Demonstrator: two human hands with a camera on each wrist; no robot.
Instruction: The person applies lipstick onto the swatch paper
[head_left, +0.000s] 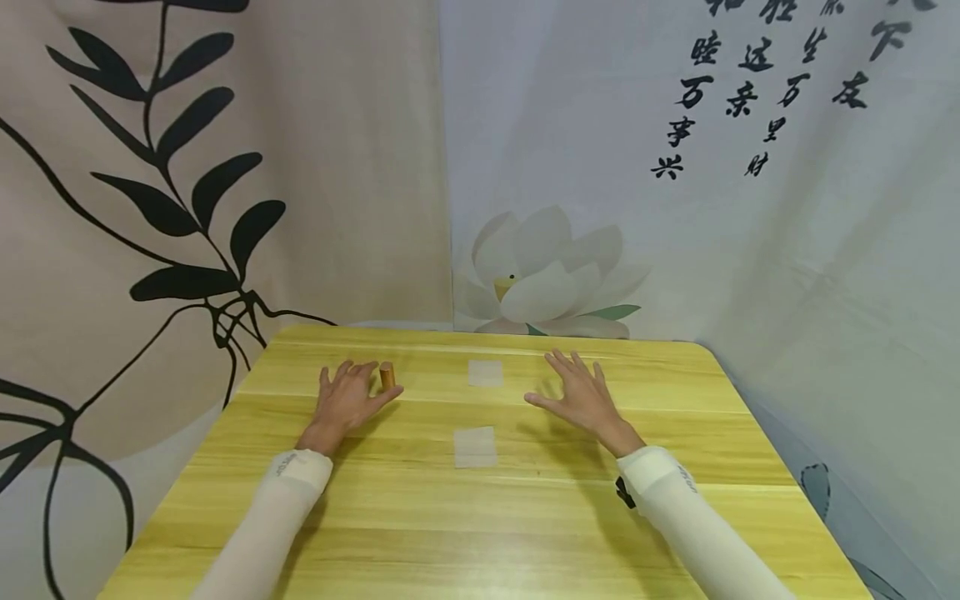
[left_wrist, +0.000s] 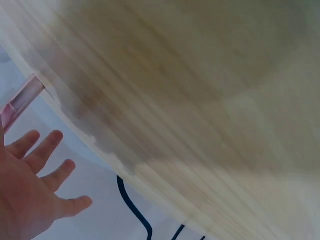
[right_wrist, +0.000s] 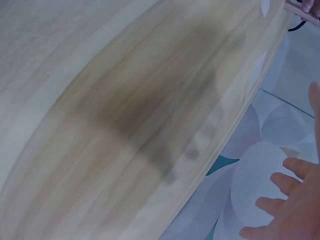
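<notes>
Hovering near the far left corner of the worktop, the left hand is empty, its fingers spread wide. Just beside it, between thumb and forefinger as seen from the head, stands one brown cylinder, left of the far edge's middle; its long axis is vertical, one end down, the other pointing up. Whether skin touches it, I cannot quite tell from these angles. Next come two pale squares, one nearer the far edge than the other. Rightmost, the right hand hovers toward the far right corner, wide and empty.
</notes>
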